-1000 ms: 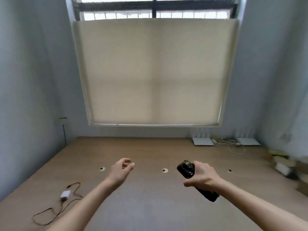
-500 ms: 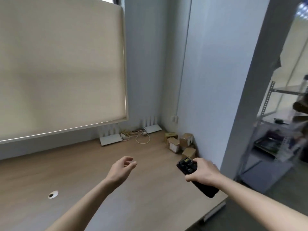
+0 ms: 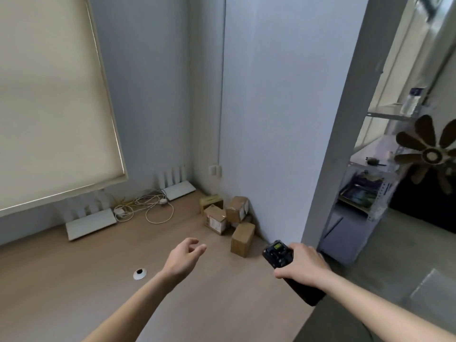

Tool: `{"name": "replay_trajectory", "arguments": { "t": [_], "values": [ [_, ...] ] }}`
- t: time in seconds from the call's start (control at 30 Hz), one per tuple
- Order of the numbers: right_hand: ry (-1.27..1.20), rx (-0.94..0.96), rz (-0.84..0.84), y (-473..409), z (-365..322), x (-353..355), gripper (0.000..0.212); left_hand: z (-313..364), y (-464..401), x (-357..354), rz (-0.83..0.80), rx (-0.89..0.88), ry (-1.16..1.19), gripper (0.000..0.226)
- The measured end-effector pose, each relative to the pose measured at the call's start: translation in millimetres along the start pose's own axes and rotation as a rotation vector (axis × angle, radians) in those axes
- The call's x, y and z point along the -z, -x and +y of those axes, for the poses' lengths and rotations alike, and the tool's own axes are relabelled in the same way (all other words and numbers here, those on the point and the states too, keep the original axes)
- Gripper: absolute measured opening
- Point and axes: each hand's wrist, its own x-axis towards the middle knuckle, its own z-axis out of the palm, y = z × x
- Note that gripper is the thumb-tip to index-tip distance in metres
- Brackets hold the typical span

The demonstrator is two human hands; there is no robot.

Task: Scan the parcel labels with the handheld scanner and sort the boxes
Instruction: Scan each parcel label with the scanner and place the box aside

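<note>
Several small brown cardboard boxes are heaped in the table's far right corner against the wall: one upright in front (image 3: 242, 239), one with a white label (image 3: 215, 219), others behind (image 3: 237, 209). My right hand (image 3: 302, 265) grips a black handheld scanner (image 3: 278, 254) with a small lit screen, held just right of the front box. My left hand (image 3: 183, 257) hovers empty over the wooden table (image 3: 98, 292), fingers loosely curled and apart, short of the boxes.
Two white routers (image 3: 90, 223) (image 3: 179, 190) and a tangle of cables (image 3: 145, 206) lie by the window wall. A cable grommet (image 3: 140, 274) sits in the tabletop. Right of a grey pillar (image 3: 345, 144) stand a metal shelf (image 3: 365, 191) and a fan (image 3: 431, 154).
The view has swung right from the window to the table's right corner, bringing the boxes close. Both hands keep their pose, the right still holding the scanner.
</note>
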Motion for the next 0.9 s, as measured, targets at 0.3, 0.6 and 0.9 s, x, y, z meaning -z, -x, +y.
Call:
{"name": "replay_trajectory", "arguments": {
  "t": [0.3,0.6,0.9],
  "values": [
    [-0.005,-0.053,-0.083,-162,-5,-26,0.056,-12,-166,-54,-0.098,0.093,-0.061,0.051],
    [0.069,0.002,-0.257,-315,14,-87,0.057,-57,-281,-130,-0.154,0.264,-0.063,0.052],
    [0.198,0.191,-0.325,-464,30,-150,0.066,-97,-361,-228,-0.188,0.536,0.034,0.059]
  ]
}}
